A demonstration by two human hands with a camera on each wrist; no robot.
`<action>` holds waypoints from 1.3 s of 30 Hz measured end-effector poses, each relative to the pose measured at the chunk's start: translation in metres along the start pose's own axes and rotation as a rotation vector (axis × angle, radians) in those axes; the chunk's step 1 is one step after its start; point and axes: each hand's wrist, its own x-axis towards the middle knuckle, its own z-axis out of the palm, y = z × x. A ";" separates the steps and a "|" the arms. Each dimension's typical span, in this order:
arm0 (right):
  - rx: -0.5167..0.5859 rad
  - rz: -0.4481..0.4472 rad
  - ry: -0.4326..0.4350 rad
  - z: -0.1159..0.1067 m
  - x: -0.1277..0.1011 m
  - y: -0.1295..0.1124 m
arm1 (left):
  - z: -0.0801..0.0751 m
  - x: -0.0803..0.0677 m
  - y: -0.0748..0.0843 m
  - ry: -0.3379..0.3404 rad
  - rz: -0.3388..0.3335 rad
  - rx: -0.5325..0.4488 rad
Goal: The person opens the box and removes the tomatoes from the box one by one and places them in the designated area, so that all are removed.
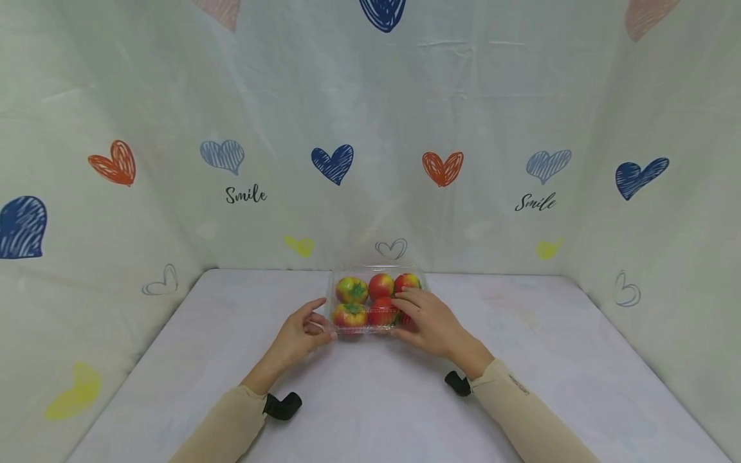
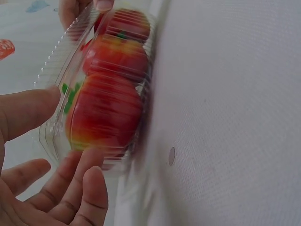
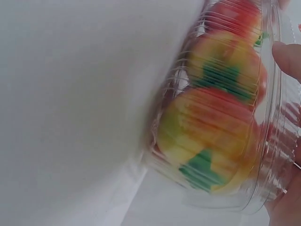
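Note:
A clear plastic clamshell box (image 1: 359,329) stands toward the far edge of the white table, holding several red-and-yellow, tomato-like fruits (image 1: 352,290) in two rows. Green star-shaped leaves show on the fruits (image 3: 221,136) in the right wrist view. My left hand (image 1: 301,334) is at the box's left end, its fingers loosely bent and spread, thumb tip (image 2: 52,96) right at the rim. My right hand (image 1: 431,321) grips the right end, with fingers over the top and thumb at the front edge. It hides part of the right-hand fruits.
The white table (image 1: 370,405) reaches back to a pale curtain (image 1: 382,212) printed with hearts and the word Smile. Beige sleeves (image 1: 231,418) cover both forearms. A black strap-like piece (image 1: 283,406) sticks out at the left wrist, another black piece (image 1: 458,383) at the right.

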 end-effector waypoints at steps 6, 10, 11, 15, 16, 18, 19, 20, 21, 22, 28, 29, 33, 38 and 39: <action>0.000 -0.025 0.074 -0.002 -0.007 0.005 | 0.001 0.001 0.002 0.051 0.037 0.090; 0.017 -0.018 0.099 -0.003 -0.011 0.009 | 0.000 0.001 0.004 0.075 0.070 0.126; 0.020 -0.016 0.099 -0.002 -0.012 0.009 | 0.000 0.001 0.004 0.079 0.084 0.139; 0.018 0.008 0.083 -0.003 -0.018 0.012 | 0.000 0.002 0.007 0.090 0.152 0.230; 0.017 0.021 0.074 -0.003 -0.019 0.012 | 0.001 0.002 0.008 0.089 0.174 0.249; 0.016 0.058 0.057 -0.004 -0.021 0.012 | 0.002 0.002 0.011 0.078 0.205 0.276; 0.014 0.083 0.044 -0.005 -0.022 0.012 | 0.003 0.002 0.013 0.070 0.217 0.285; 0.014 0.108 0.034 -0.005 -0.022 0.012 | 0.004 0.003 0.014 0.062 0.233 0.289; 0.017 0.129 0.025 -0.006 -0.023 0.012 | 0.005 0.003 0.016 0.054 0.245 0.296; 0.018 0.150 0.016 -0.007 -0.024 0.012 | 0.006 0.004 0.018 0.046 0.255 0.305; 0.040 0.228 -0.008 -0.007 -0.030 0.010 | 0.011 0.015 0.026 0.012 0.394 0.388; 0.044 0.237 -0.011 -0.007 -0.031 0.010 | 0.013 0.016 0.027 0.005 0.424 0.406; 0.055 0.283 -0.040 -0.007 -0.033 0.009 | 0.019 0.024 0.035 -0.047 0.479 0.488; 0.104 0.347 -0.077 -0.010 -0.034 0.006 | 0.027 0.031 0.047 -0.125 0.518 0.556; 0.111 0.360 -0.086 -0.010 -0.034 0.005 | 0.028 0.032 0.049 -0.144 0.524 0.564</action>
